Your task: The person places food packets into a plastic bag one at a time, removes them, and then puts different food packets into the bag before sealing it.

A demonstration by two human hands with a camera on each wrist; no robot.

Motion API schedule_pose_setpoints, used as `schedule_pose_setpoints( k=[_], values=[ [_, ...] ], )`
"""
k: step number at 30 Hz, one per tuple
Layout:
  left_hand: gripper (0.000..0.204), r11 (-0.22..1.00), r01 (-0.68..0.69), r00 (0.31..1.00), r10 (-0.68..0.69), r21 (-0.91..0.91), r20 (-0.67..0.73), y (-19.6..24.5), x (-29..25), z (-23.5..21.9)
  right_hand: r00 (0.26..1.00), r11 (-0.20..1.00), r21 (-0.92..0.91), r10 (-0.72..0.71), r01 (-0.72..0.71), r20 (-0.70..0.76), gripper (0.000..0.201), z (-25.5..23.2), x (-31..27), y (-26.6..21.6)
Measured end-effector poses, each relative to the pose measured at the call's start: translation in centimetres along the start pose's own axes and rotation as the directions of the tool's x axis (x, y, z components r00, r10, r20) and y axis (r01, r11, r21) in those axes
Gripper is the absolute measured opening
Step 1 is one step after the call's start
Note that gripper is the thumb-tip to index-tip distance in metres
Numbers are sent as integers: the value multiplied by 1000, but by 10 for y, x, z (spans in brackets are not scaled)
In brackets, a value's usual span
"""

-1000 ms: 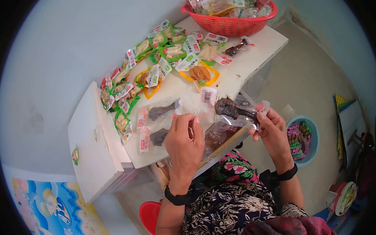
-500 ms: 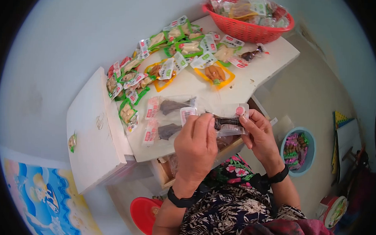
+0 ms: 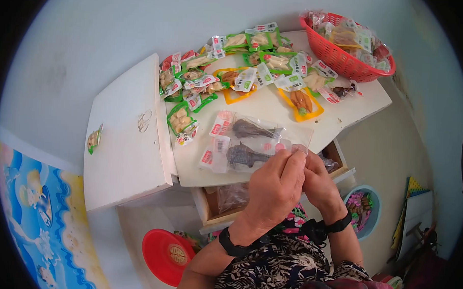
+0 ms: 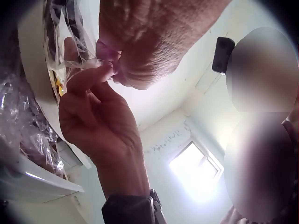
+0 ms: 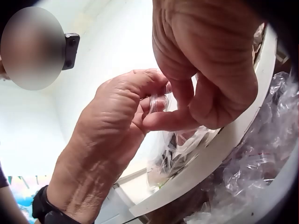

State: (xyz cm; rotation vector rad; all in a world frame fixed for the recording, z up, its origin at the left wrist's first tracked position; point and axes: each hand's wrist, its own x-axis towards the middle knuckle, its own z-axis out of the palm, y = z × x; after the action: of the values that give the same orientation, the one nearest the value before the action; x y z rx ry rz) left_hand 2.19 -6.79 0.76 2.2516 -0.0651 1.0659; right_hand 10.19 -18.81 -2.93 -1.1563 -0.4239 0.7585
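Both hands meet at the right end of a clear plastic bag (image 3: 302, 135) above the white table. My left hand (image 3: 275, 184) pinches the plastic, and the right wrist view shows a fold of clear film (image 5: 154, 105) at its fingers. My right hand (image 3: 322, 184) pinches the same end, its fingertips against the left ones and partly hidden behind them. Dark, drumstick-shaped meat in clear packs lies left of the hands: an upper pack (image 3: 252, 129) and a lower pack (image 3: 244, 155), with white and red labels at their left ends.
Green-edged and yellow-edged food packets (image 3: 233, 83) are heaped along the table's back. A red basket (image 3: 341, 59) of packets stands at the back right. Below the table front is a pulled-out drawer (image 3: 203, 215) with clear plastic. A red basin (image 3: 158, 264) and blue basin (image 3: 374, 221) sit lower.
The right hand has brought the packed drumstick left and down over the lower pack. Both hands have come together at the plastic's right end. The view has turned, shifting the table scene rightward.
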Motion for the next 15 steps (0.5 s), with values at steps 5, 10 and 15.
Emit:
schedule_pose_setpoints(
  k=[5, 10, 15],
  values=[
    [18, 995, 35, 999, -34, -97, 14, -6, -7, -2, 996, 923, -377, -52, 78, 78, 20, -4, 8, 2],
    [19, 989, 18, 1000, -19, -144, -6, -10, -10, -5, 985, 892, -418, -165, 174, 59, 14, 8, 17, -7],
    [20, 985, -10, 997, -4, -173, -77, -20, -8, -5, 986, 857, -487, -145, 167, 81, 15, 4, 28, 4]
  ],
)
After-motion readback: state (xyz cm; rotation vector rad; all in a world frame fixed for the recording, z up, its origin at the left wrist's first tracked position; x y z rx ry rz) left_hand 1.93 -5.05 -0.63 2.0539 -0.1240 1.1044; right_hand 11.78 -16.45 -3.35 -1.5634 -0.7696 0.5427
